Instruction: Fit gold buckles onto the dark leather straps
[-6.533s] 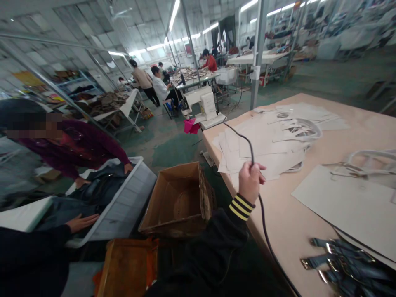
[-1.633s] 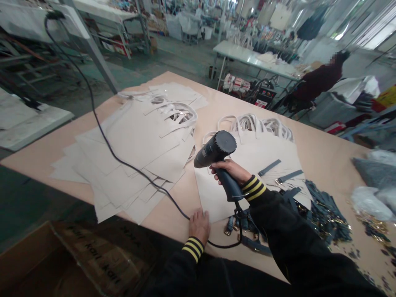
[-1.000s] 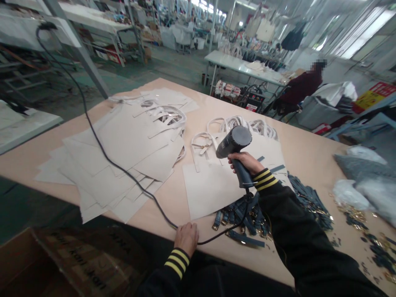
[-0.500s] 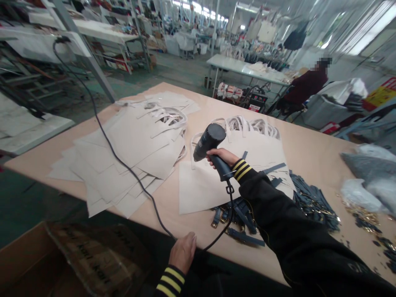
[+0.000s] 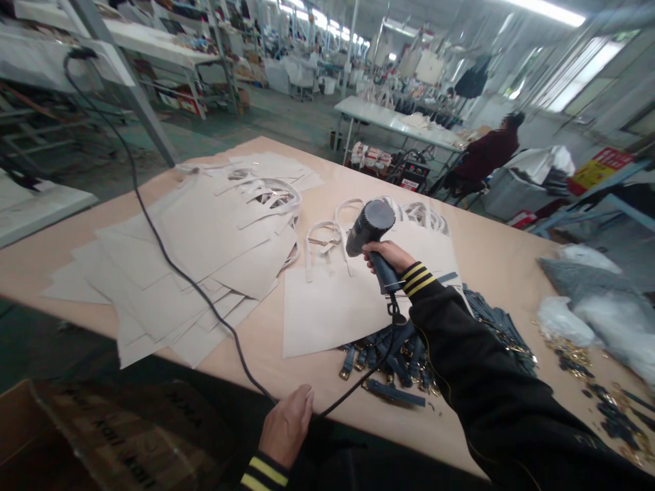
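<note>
My right hand is wrapped round the handle of a black heat gun or dryer, held above a cream bag panel with looped handles. Its black cord runs down to my left hand, which is closed round it at the table's front edge. From there the cord crosses a fanned pile of cream panels on the left. Dark blue straps with gold buckles lie just below the panel, near my right sleeve.
More dark straps lie right of my arm on the brown table. Gold and dark small parts and plastic bags sit farther right. A cardboard box stands at lower left. A seated person is beyond the table.
My right hand and the black tool have moved right relative to the panel, uncovering more of its handle loops. The view has shifted slightly; my left hand still holds the cord.
</note>
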`<state>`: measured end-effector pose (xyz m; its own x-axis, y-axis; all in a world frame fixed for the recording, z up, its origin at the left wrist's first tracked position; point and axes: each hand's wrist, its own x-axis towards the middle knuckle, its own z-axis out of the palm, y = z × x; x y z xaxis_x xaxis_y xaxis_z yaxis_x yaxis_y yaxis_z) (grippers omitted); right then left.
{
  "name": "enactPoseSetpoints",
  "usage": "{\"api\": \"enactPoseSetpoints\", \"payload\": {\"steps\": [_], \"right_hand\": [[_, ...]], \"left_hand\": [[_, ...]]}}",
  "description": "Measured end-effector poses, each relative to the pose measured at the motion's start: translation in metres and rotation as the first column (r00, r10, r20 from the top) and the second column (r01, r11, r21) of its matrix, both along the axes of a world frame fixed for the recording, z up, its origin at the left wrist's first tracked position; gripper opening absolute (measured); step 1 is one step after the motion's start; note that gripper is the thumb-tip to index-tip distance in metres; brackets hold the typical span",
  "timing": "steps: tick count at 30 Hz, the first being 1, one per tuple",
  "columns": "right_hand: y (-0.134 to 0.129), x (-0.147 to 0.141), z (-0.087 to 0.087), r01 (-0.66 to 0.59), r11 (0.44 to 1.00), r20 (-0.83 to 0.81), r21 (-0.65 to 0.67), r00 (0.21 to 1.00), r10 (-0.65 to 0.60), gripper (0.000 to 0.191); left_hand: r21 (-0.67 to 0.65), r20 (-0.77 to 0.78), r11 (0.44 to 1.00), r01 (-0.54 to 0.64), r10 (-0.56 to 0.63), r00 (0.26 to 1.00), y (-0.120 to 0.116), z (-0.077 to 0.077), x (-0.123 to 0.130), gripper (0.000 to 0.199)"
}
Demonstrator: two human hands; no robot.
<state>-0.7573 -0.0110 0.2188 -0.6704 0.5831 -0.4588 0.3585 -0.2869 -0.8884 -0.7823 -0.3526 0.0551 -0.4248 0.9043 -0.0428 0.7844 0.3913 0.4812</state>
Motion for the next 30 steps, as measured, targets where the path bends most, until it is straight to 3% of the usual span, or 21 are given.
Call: {"api": "enactPoseSetpoints", "payload": {"steps": [5,9,15,18,21,25,28,30], "right_hand": [[0.015,0.028,0.003,0.019,0.999,-0.013,-0.027,1.000,-0.020,0.014],[0.009,0.039,-0.004,-0.003,0.997,-0.048,-0.071,0.999,0.000,0.015],[-0.004,0.037,-0.012,0.036,0.997,-0.069,-0.067,0.997,-0.040,0.013],[-0.010,0.029,-0.014,0.065,0.997,-0.051,-0.044,0.996,-0.068,0.015],[-0.015,0.026,-0.013,0.105,0.994,-0.025,-0.004,0.994,-0.105,0.014],[-0.036,0.055,0.001,0.154,0.988,0.029,0.030,0.987,-0.155,0.012],[-0.068,0.100,0.024,0.191,0.981,0.094,0.043,0.977,-0.194,0.013],[-0.097,0.130,0.039,0.146,0.988,0.130,0.057,0.980,-0.153,0.019]], "left_hand": [[0.162,0.184,0.985,0.057,-0.087,0.979,0.001,0.028,0.012,0.030],[0.162,0.258,0.987,0.007,-0.050,0.965,-0.002,0.026,0.018,0.027],[-0.077,0.265,0.993,-0.084,0.102,0.959,0.005,0.018,0.002,0.025],[-0.216,0.202,0.976,-0.039,0.083,0.976,0.013,0.017,-0.009,0.023],[-0.274,0.177,0.962,0.000,0.050,0.983,0.013,0.010,-0.021,0.021],[-0.307,0.191,0.951,0.019,0.042,0.981,-0.002,-0.003,-0.039,0.018],[-0.285,0.221,0.958,0.008,0.057,0.974,-0.019,-0.010,-0.057,0.017],[-0.248,0.252,0.968,-0.033,0.098,0.963,-0.027,-0.014,-0.072,0.018]]}}
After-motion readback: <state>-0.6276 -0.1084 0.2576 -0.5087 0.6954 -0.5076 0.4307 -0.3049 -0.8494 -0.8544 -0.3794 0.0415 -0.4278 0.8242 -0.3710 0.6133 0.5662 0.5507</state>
